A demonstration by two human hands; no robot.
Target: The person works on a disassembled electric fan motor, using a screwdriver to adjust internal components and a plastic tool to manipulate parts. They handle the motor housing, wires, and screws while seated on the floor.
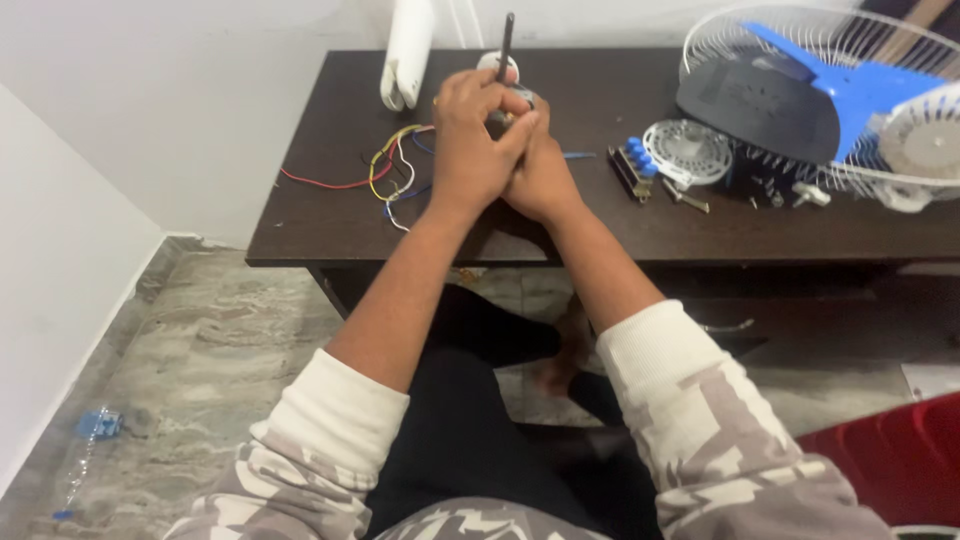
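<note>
1. A slim black rod-shaped tool (506,40) is gripped upright by the left hand (470,140) and right hand (540,170), clasped together.
2. Both are held over the dark brown wooden table (330,130), beside loose coloured wires (395,170).

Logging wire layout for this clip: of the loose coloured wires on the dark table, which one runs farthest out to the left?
The red wire. It trails alone toward the table's left edge, while the yellow wire and white wire stay looped beside the left hand.

Wires (392,165) left of hands, fan guard (800,40) right
</note>
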